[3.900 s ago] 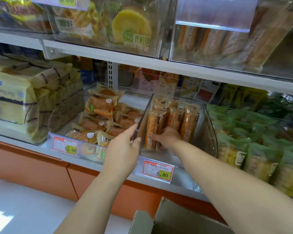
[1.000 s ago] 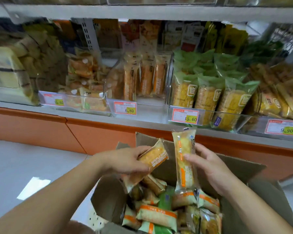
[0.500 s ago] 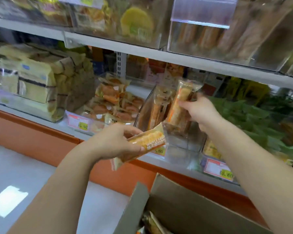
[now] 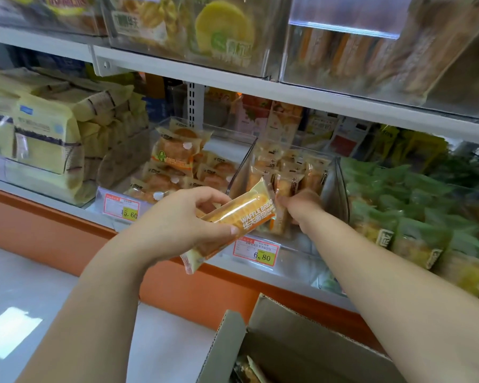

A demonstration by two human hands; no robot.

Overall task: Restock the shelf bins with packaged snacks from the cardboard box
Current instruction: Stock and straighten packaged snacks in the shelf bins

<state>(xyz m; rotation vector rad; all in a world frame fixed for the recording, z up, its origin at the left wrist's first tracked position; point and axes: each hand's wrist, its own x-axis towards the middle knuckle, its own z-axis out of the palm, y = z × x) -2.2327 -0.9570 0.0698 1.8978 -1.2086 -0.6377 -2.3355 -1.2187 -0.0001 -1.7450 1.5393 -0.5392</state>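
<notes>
My left hand [image 4: 183, 225] grips a waffle bread pack [image 4: 233, 219], held slanted in front of the shelf edge. My right hand [image 4: 302, 205] reaches into the clear shelf bin [image 4: 335, 178] marked 6.80 and sits low among the upright waffle bread packs [image 4: 285, 178]; it is blurred, its fingers are against a pack at the front, and I cannot make out whether they grip it. The open cardboard box [image 4: 274, 335] stands below at the bottom right, with a few packs showing inside.
A bin of round bun packs [image 4: 177, 161] sits left of the waffle bin, yellow bread bags [image 4: 47, 142] farther left, green packs [image 4: 404, 217] to the right. Price tags [image 4: 256, 251] hang on the shelf front. More bins fill the upper shelf [image 4: 205, 31].
My right hand has gone from holding a pack above the bin down into it. My left hand keeps its waffle bread pack at about the same spot.
</notes>
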